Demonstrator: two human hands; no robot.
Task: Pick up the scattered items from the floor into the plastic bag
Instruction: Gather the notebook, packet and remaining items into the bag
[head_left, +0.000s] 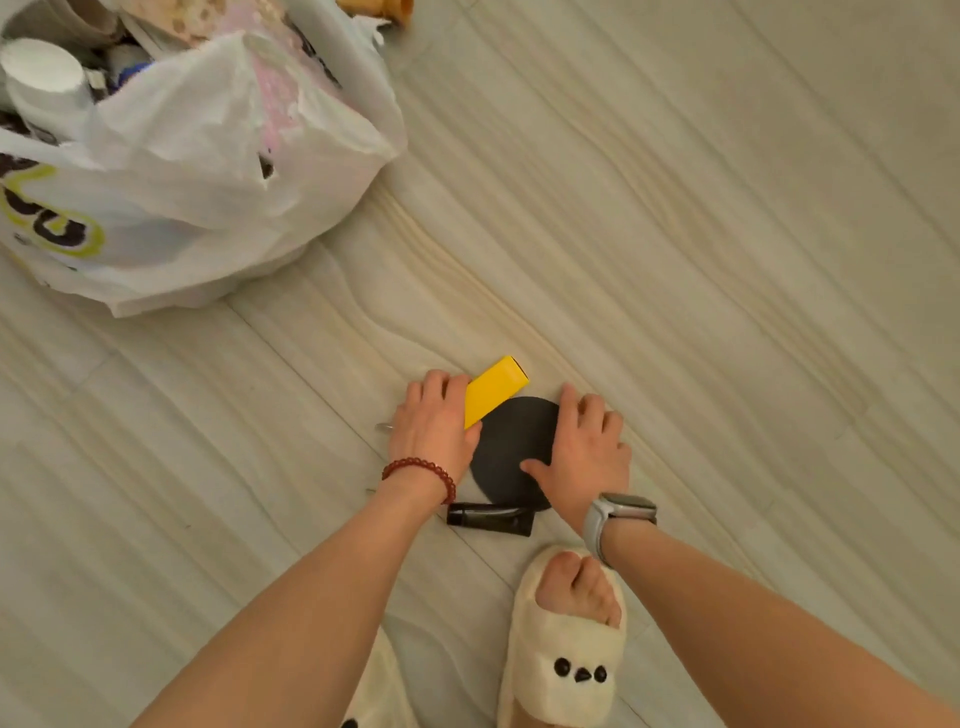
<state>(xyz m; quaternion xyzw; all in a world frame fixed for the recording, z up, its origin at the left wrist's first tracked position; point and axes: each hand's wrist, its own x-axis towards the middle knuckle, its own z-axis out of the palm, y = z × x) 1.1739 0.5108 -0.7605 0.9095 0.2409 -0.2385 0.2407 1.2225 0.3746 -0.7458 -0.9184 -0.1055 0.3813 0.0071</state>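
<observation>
A white plastic bag (197, 171) stands open on the floor at the upper left, with bottles and other things inside. Near the middle of the floor lies a flat black disc (511, 441). My left hand (434, 426) holds a yellow rectangular box (493, 392) at the disc's left edge. My right hand (584, 452) lies on the disc's right side, fingers fairly straight and thumb pressing on its surface. A small black tube (491, 518) lies on the floor just below the disc. A thin silvery item (384, 427) peeks out left of my left hand.
The floor is pale wood-grain planks. My foot in a cream plush slipper (563, 644) stands just below the tube, and a second slipper (374, 691) shows at the bottom edge. An orange-brown object (384, 8) sits at the top edge beyond the bag.
</observation>
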